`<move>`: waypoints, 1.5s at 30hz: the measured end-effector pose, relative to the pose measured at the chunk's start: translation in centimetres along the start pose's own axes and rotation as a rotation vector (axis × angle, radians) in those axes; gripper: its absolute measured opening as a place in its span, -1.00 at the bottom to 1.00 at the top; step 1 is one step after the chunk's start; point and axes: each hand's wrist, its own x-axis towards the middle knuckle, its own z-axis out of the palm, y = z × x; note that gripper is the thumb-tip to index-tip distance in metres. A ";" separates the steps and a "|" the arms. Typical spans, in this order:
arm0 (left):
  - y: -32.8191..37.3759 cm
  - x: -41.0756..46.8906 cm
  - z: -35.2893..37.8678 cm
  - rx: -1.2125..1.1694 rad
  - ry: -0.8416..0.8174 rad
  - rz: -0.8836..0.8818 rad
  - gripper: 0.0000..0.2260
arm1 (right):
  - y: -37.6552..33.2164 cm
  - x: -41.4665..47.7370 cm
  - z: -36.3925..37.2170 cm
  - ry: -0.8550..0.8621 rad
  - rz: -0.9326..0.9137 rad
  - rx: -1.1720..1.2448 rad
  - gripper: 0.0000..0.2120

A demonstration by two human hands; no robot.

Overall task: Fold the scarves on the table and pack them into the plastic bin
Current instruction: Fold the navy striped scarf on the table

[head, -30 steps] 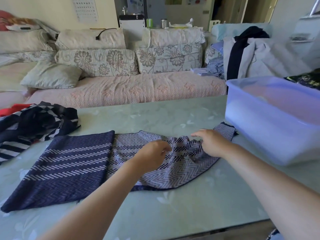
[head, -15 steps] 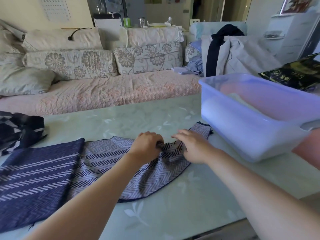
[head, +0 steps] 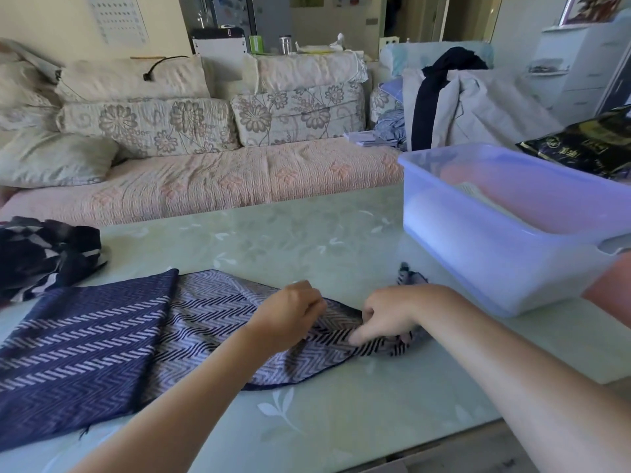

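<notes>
1. Your left hand (head: 290,315) and right hand (head: 386,317) sit close together, both with fingers curled and pinching the bunched end of the patterned scarf (head: 102,339); the scarf lies on the table (head: 307,240) to the left of the plastic bin (head: 495,257), with its gathered end nearest the bin.
2. Both grips are on that one end; if you lift from here, the long dark half, well away from the bin, has nothing guiding it — it will likely trail crooked and the edges will not meet.
3. The cloth looks thin and the tabletop glossy; a pull toward the bin may slide the whole scarf instead of turning it over, so the crease could wander.
4. Fabric is rucked under your right hand; fold over those wrinkles and you probably trap them, which makes a lumpy packet that packs badly.
5. A loose corner (head: 411,276) pokes out just short of the bin's near wall; it could tuck under unseen or catch against the wall.
6. A crumpled scarf (head: 44,254) lies at the table edge farthest from the bin; a swinging end might snag it or nudge it off.
7. Something pale (head: 478,196) already lies inside the bin — a slack fold may spring open when it lands on it.
</notes>
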 end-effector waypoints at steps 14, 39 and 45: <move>1.2 5.9 0.0 0.186 -0.085 -0.153 -0.86 | 3.1 3.0 -1.0 0.347 0.093 0.168 -0.86; 2.7 4.2 7.1 0.148 0.058 0.133 -0.52 | 7.0 5.2 1.6 0.494 -0.122 0.012 -0.65; 5.2 5.2 5.4 -0.195 0.035 0.028 -0.99 | 7.8 3.7 1.2 0.609 -0.085 0.091 -0.89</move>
